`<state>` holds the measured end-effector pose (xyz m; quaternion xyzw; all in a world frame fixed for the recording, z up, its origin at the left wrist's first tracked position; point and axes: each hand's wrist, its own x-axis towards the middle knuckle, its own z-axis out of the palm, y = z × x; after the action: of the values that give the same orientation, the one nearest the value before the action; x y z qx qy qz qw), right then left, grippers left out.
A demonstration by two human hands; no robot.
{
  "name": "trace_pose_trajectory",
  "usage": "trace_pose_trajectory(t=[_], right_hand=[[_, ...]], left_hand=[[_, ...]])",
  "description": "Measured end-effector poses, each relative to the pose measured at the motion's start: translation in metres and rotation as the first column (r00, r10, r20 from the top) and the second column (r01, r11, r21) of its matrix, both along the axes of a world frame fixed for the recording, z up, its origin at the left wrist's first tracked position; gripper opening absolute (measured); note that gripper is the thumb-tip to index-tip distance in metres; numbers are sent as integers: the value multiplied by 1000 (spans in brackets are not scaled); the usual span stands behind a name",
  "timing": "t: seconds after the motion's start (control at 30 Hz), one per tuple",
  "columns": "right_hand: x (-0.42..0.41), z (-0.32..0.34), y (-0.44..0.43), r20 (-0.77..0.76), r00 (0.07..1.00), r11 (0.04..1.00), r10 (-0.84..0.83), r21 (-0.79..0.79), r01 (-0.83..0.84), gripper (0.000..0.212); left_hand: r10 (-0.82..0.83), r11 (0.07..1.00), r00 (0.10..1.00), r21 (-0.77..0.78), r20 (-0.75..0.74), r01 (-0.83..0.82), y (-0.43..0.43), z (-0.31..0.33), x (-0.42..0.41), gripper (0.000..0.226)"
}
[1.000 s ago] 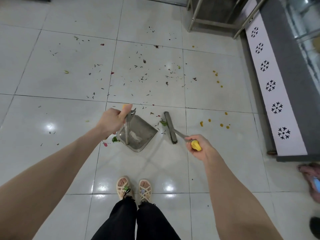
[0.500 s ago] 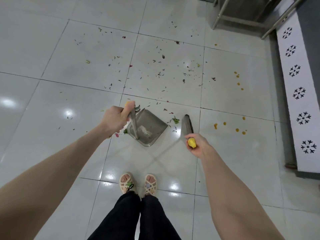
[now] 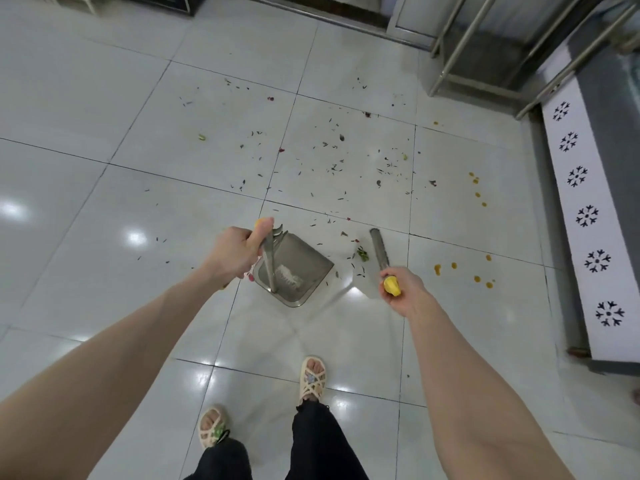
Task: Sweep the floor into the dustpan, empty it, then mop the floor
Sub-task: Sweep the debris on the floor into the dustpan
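Observation:
My left hand point(image 3: 233, 252) grips the top of the long metal handle of a grey dustpan point(image 3: 304, 268), which rests on the white tiled floor point(image 3: 104, 202) just ahead of my feet. My right hand point(image 3: 403, 289) holds the yellow-capped handle of a broom; its narrow dark broom head point(image 3: 378, 249) stands on the floor to the right of the pan. A small green scrap point(image 3: 362, 253) lies between pan and broom head. Small dark leaf bits and red flecks point(image 3: 332, 164) are scattered over the tiles beyond.
Orange-yellow drops point(image 3: 479, 278) spot the tiles to the right. A grey counter with a white snowflake-patterned panel point(image 3: 585, 216) runs along the right side. Metal table legs point(image 3: 460, 46) stand at the upper right. My sandalled feet point(image 3: 311, 379) are close below the dustpan.
The broom head has turned from a slant to nearly straight ahead and sits right of the pan. I have stepped forward; my right foot is now ahead of the left.

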<state>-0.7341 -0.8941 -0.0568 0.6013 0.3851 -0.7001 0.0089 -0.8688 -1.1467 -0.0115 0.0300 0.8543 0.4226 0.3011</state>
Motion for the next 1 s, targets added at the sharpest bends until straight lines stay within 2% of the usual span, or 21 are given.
trace_pose_trajectory(t=[0.07, 0.2, 0.33, 0.53, 0.63, 0.73, 0.87, 1.0], right_hand=[[0, 6, -28, -6, 1000, 1000, 8, 13, -8, 13], [-8, 11, -100, -42, 999, 999, 30, 13, -29, 21], [-19, 14, -167, -70, 990, 993, 120, 6, -120, 12], [-41, 24, -248, -108, 959, 964, 261, -29, -265, 20], [-56, 29, -282, -110, 926, 929, 361, -49, -367, 19], [-69, 33, -316, -118, 872, 871, 475, -76, -485, 4], [-89, 32, -352, -133, 820, 818, 557, -82, -569, 20], [-106, 25, -383, -175, 759, 744, 627, -157, -650, 19]], left_hand=[[4, 1000, 1000, 19, 0, -4, -31, 6, 3, 61], [18, 998, 1000, 57, 2, -18, -104, 15, 9, 59], [56, 996, 998, 68, -16, -54, -174, 19, 15, 59], [158, 987, 987, 32, -33, -157, -254, 23, 29, 60], [232, 973, 972, 28, -30, -231, -293, 22, 37, 61], [324, 946, 945, 26, -33, -323, -328, 22, 47, 61], [432, 902, 900, 17, -53, -431, -366, 20, 59, 62], [543, 839, 837, 0, -64, -544, -402, 16, 74, 63]])
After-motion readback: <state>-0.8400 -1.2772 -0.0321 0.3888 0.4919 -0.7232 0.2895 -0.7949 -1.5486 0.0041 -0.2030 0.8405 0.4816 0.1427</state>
